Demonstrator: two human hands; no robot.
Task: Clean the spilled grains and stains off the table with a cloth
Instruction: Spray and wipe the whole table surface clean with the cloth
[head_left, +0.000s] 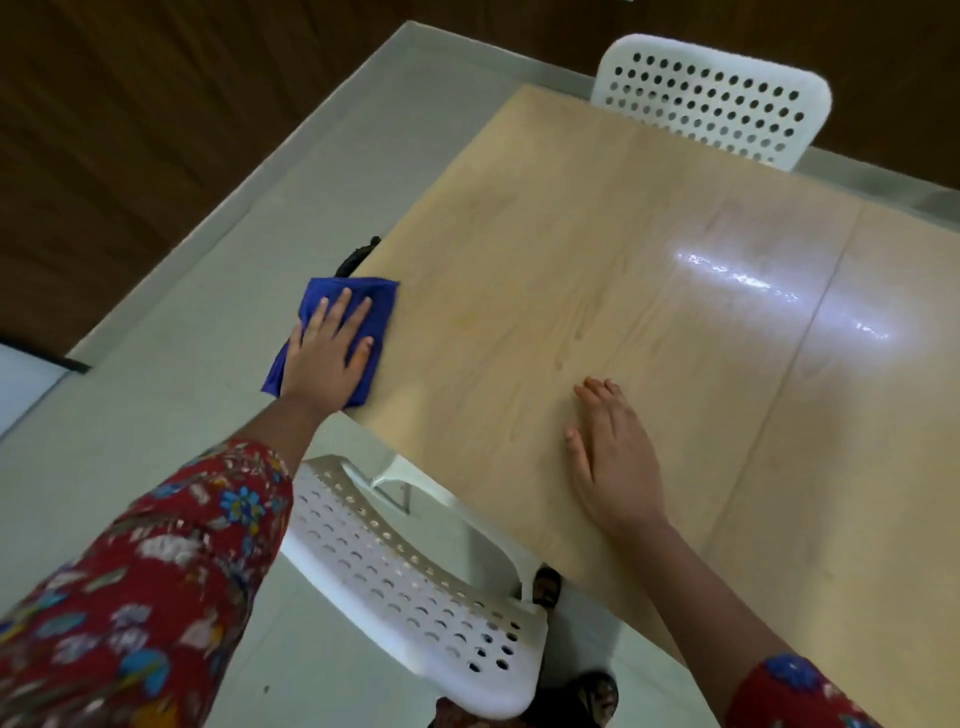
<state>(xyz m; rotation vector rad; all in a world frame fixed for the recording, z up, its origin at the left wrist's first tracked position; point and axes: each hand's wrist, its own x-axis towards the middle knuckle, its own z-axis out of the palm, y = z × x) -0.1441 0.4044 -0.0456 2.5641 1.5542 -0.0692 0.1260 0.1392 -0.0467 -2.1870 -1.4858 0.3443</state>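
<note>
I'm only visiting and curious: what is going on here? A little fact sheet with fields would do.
activity: wiping a table
cloth: blue, at the table's left edge, partly overhanging it
left hand: flat on the cloth, pressing it
right hand: flat on the bare wood, holding nothing
table: light wood, faint streaks, a patch of glare
grains: none I can make out
near chair: white, perforated
far chair: white, perforated

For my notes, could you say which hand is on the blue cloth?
The left hand, flat on the blue cloth; the right hand rests on bare table.
</note>
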